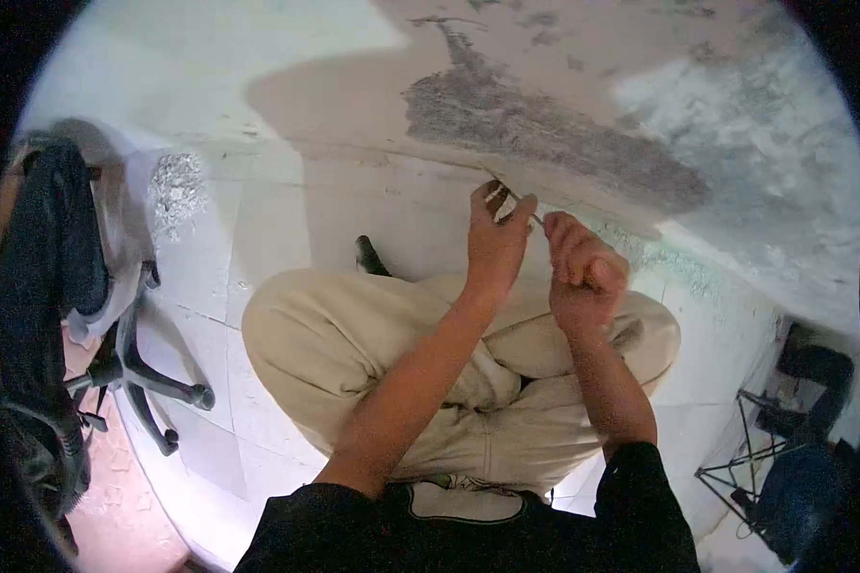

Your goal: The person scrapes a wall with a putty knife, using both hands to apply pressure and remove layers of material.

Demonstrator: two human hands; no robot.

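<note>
Both hands are raised in front of my bent knees, close to the foot of the wall. The fingers of my left hand (pixel 497 239) are curled around a thin, dark, stick-like tool (pixel 512 195), whose kind I cannot make out. One end of it points up and left toward the wall's base. My right hand (pixel 586 272) is closed in a fist at the tool's other end, and its fingers hide that part. Beyond the hands, the wall (pixel 354 86) carries a rough grey patch (pixel 545 143) where the pale surface is gone.
White flakes (pixel 177 191) lie in a heap on the tiled floor (pixel 258 401); more crumbs (pixel 678 263) line the wall's base. An office chair (pixel 129 363) with dark cloth stands at the left. A black wire frame (pixel 750 449) and dark items are at the right.
</note>
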